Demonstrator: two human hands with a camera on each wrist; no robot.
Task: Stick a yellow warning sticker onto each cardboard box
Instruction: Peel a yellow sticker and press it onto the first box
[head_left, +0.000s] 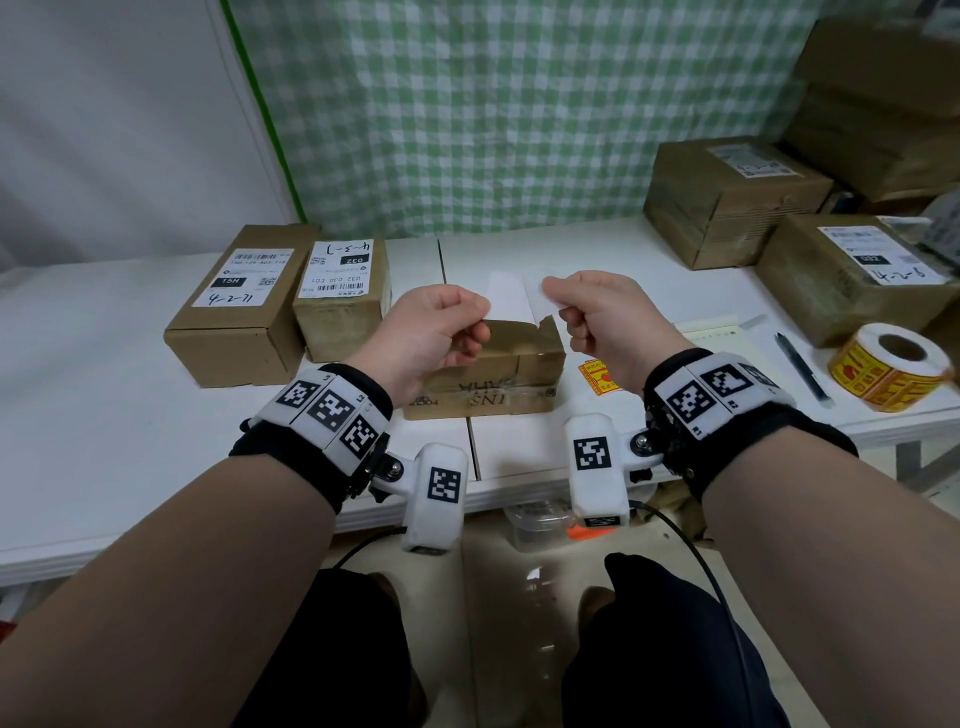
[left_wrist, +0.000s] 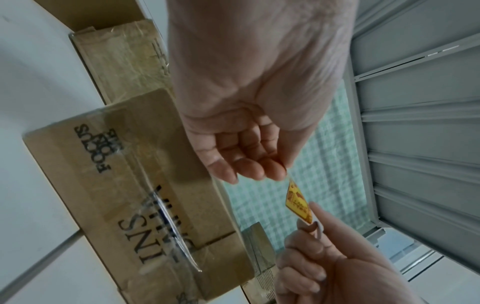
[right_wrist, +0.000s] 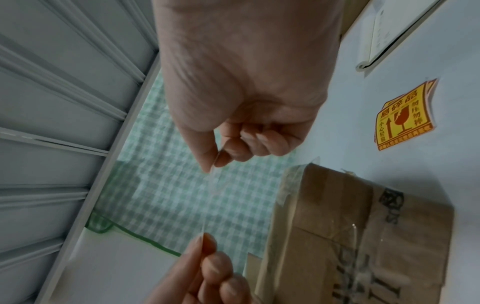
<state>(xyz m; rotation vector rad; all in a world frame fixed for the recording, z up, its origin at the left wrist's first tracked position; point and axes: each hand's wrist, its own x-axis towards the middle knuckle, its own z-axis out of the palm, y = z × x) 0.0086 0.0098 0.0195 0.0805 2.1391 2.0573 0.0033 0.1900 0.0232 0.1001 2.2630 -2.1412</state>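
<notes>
Above the central cardboard box (head_left: 483, 374), printed with black letters, my two hands hold one yellow warning sticker (head_left: 511, 296) between them, its white back facing me. My left hand (head_left: 475, 317) pinches its left edge and my right hand (head_left: 558, 299) pinches its right edge. The left wrist view shows the sticker's yellow printed face (left_wrist: 298, 202) stretched from my left fingertips (left_wrist: 275, 174) to the right hand. In the right wrist view the sticker (right_wrist: 207, 205) appears edge-on below my right hand (right_wrist: 215, 162), beside the box (right_wrist: 363, 236).
Loose yellow stickers (head_left: 600, 376) lie on the white table (head_left: 104, 415) right of the box. A sticker roll (head_left: 893, 364), a pen (head_left: 802, 364) and a notepad (head_left: 717, 332) sit further right. Labelled boxes stand at the left (head_left: 234, 306), (head_left: 343, 296) and right (head_left: 727, 197), (head_left: 841, 275).
</notes>
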